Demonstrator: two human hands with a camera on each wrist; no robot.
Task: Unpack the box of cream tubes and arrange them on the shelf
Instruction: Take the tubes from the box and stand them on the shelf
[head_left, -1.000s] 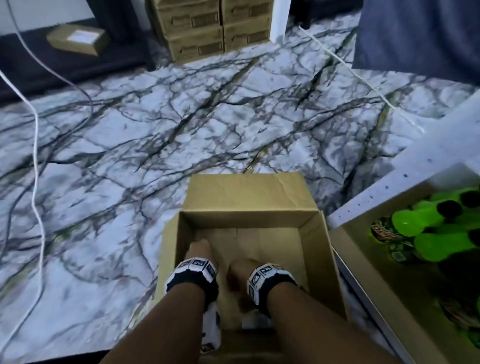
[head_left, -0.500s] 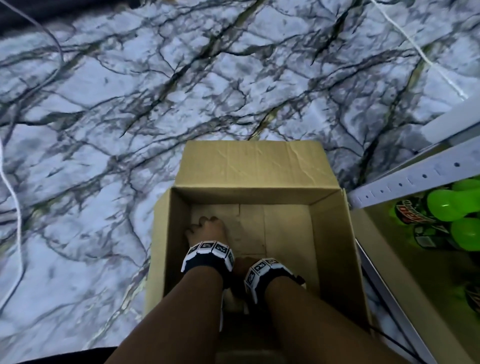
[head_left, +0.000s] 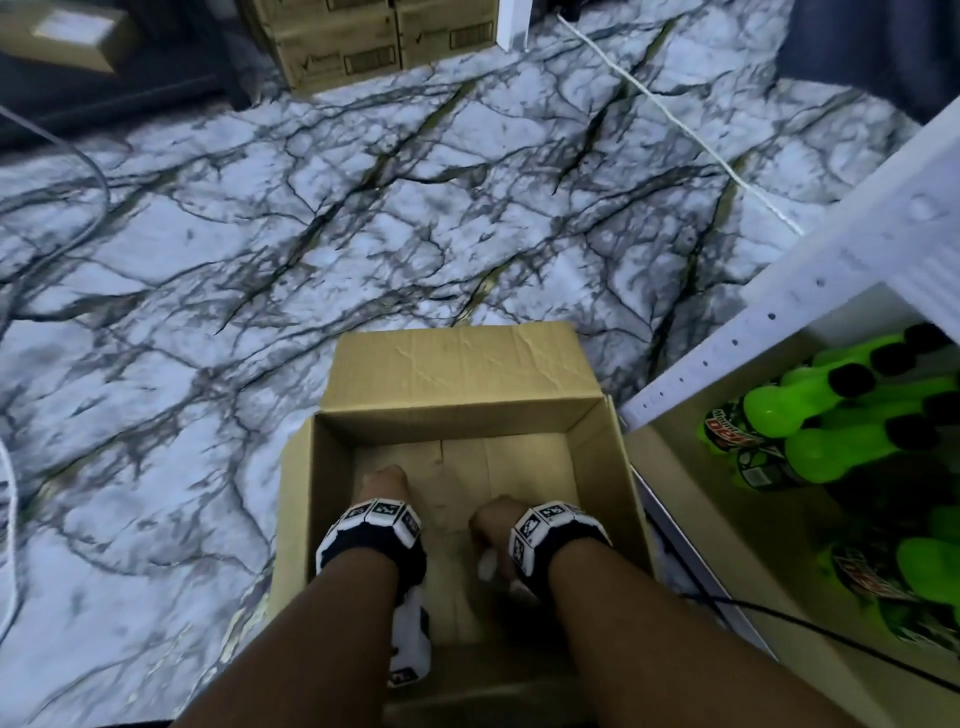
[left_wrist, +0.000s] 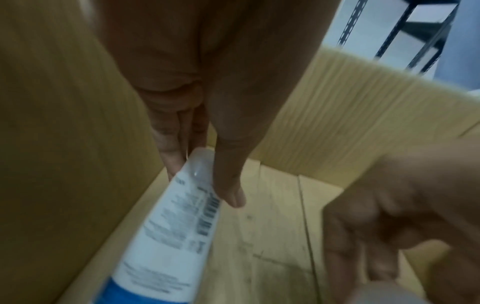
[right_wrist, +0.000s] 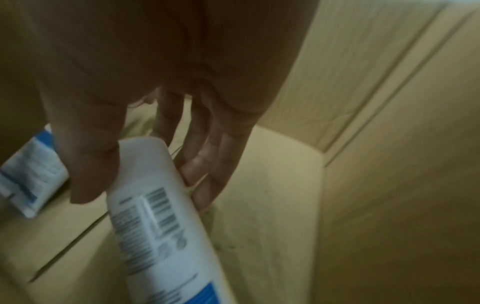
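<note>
Head view shows both hands deep in the nearly emptied box (head_left: 457, 374), left hand (left_wrist: 207, 127) and right hand (right_wrist: 161, 131) each holding a cream tube (left_wrist: 179, 222), neither yet shelved.

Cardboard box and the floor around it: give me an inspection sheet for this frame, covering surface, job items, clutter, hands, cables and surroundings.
Surface: marbled floor; open cardboard box stands on it.
Job's things: one white cream tube in the left hand, a second cream tube in the right hand, both low inside the box.
Clutter: green soda bottles on the shelf.
Hands: left hand pinches its tube; right hand grips its tube.
Cables: white cord across the floor; black cable by the shelf.
Surroundings: stacked cartons at the far side.
</note>
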